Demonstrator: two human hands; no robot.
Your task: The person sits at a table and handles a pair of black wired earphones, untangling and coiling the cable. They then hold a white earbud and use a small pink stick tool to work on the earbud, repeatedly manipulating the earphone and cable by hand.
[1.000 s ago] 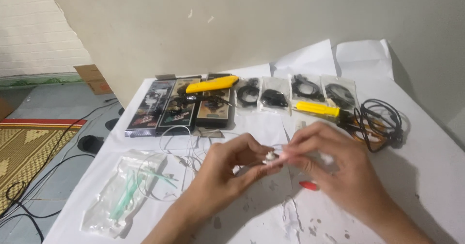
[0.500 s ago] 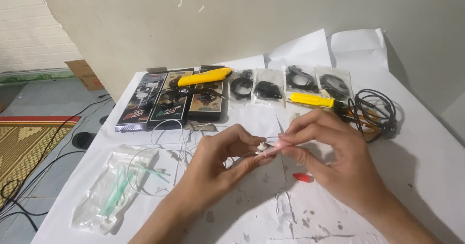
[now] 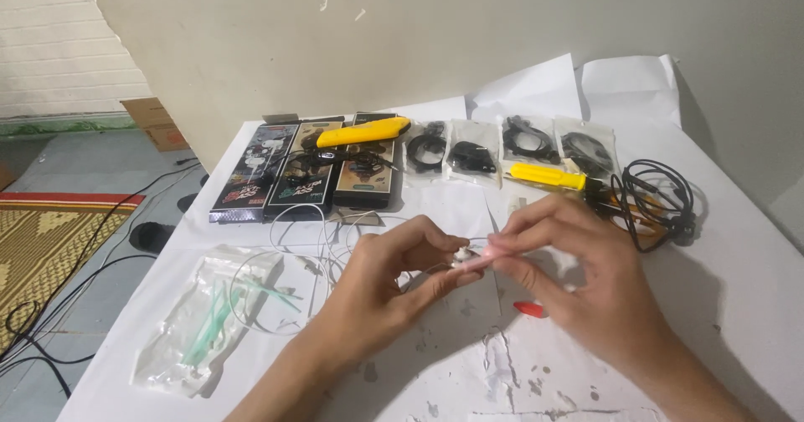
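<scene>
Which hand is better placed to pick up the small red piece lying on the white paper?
Probably the right hand. The small red piece lies just under it on the white paper, while the left hand is farther away. Both hands pinch a small white part, so one grip must first let go.

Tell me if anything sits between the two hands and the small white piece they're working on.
Nothing visible does. The left hand and right hand both pinch the small white earphone piece directly at their fingertips above the white paper-covered table. Its thin white cable trails off to the left, and the small red cap lies below, clear of the grip.
</scene>
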